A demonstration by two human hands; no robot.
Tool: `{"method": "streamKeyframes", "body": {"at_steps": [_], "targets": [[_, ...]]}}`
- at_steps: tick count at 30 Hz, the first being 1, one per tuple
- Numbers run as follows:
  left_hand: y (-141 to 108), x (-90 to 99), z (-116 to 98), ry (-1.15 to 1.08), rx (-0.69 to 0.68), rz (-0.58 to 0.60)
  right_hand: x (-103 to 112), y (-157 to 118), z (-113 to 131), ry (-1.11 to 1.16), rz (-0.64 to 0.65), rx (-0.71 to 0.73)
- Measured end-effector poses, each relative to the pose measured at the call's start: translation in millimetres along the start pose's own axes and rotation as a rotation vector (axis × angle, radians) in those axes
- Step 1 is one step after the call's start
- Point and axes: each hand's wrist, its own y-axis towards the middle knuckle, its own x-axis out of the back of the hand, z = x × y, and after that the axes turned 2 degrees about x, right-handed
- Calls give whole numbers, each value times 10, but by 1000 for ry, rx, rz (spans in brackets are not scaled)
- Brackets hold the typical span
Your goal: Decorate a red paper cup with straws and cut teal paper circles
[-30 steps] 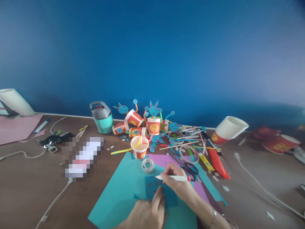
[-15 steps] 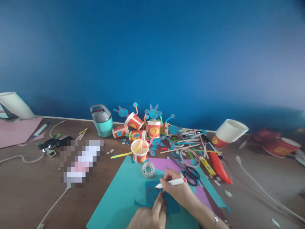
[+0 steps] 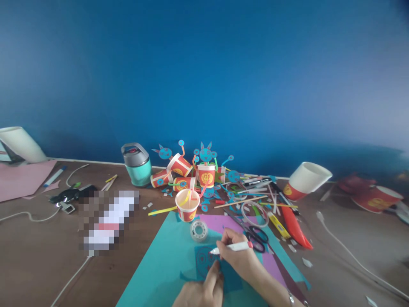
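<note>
Blue paper, flat, round-eyed face, dark lines

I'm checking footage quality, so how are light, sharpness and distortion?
Head view, back: blue wall paler toward right; head view, right: outermost red cup looks soft, stretched; head view, left: blocky pixels mask a patch; head view, centre: drawing looks faint.

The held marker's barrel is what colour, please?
The marker's barrel is white, seen best in the head view.

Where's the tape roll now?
In the head view, the tape roll lies on the teal paper, below the middle and slightly left, between the nearest cup and the dark blue square.
</note>
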Motion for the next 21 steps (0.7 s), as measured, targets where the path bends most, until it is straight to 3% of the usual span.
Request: {"method": "streamKeyframes", "body": {"at_steps": [13,17,21], "targets": [[-16,-56,3,6,5,-43,30,-23,15,26,-21,54],[-11,-69,-1,-4,21,-46,64,-33,41,101,-69,72],[-6,-78,3,16,14,-73,70,-59,76,196,-19,98]]}}
